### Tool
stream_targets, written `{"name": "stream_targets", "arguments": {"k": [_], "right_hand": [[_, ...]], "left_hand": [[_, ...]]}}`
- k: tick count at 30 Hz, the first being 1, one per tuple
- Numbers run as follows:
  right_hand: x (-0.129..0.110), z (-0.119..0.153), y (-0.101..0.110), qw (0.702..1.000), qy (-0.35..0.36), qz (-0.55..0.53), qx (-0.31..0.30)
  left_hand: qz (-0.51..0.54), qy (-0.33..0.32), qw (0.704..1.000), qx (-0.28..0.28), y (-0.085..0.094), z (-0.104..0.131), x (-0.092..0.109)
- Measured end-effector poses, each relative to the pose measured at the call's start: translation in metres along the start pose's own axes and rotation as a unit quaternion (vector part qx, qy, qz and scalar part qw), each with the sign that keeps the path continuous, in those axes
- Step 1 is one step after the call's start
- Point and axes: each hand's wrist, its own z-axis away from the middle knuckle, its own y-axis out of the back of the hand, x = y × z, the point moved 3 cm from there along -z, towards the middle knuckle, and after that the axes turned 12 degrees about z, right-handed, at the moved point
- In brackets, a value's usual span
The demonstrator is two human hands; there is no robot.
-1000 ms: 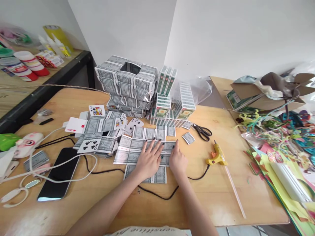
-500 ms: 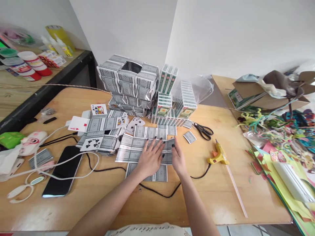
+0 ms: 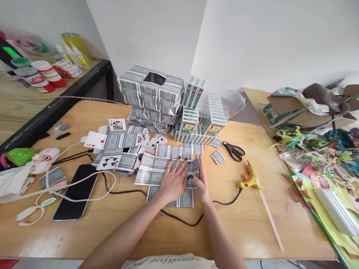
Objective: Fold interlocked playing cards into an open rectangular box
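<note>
A sheet of joined playing cards [image 3: 146, 175], backs up, lies on the wooden table. My left hand [image 3: 174, 181] rests flat on its middle with fingers spread. At the sheet's right edge, my right hand [image 3: 201, 183] has its fingers upright against the outer side and its thumb over the card faces; the edge cards look tilted up there. Behind stands a box structure covered in cards [image 3: 157, 91] with a square opening on top. A smaller card-covered piece [image 3: 126, 160] with loose cards on it sits left of the sheet.
Stacked card packs [image 3: 189, 123] stand behind the sheet. Black scissors [image 3: 234, 150], a single cut card [image 3: 217, 157] and a yellow glue gun [image 3: 251, 178] lie to the right. A black cord runs before the sheet. Left are a phone [image 3: 75, 194] and white cable.
My right thumb has moved left and down over the edge cards, while its fingers stay along the outer side. My left hand keeps its place on the sheet. The view has shifted slightly.
</note>
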Motion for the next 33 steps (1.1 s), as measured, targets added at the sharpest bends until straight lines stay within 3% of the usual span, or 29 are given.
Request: {"name": "stream_targets", "arguments": {"k": [6,15,21,24,26,30,33], "right_hand": [[-0.003,0.002,-0.005,0.994,0.082,0.064,0.023],[0.009,-0.008,-0.007,0.989,0.058,0.105,0.085],[0.014,-0.009,0.013,0.996,0.034,0.033,0.072],[0.016,-0.009,0.027,0.997,0.023,0.0,0.07],[0.018,-0.009,0.035,0.997,0.023,-0.013,0.078],[0.025,-0.01,0.046,0.996,0.01,-0.033,0.087],[0.027,-0.01,0.049,0.996,-0.002,-0.032,0.088]], "left_hand": [[-0.006,0.008,1.0,-0.009,-0.004,0.0,0.002],[0.011,0.011,1.0,-0.003,-0.006,-0.001,0.004],[0.112,0.014,0.994,-0.001,-0.007,-0.001,0.016],[0.201,0.007,0.98,-0.005,0.004,0.006,0.019],[0.229,0.013,0.973,0.018,0.02,0.016,0.014],[0.226,0.075,0.961,0.143,0.051,0.043,-0.016],[0.259,0.148,0.933,0.2,0.053,0.059,-0.041]]}}
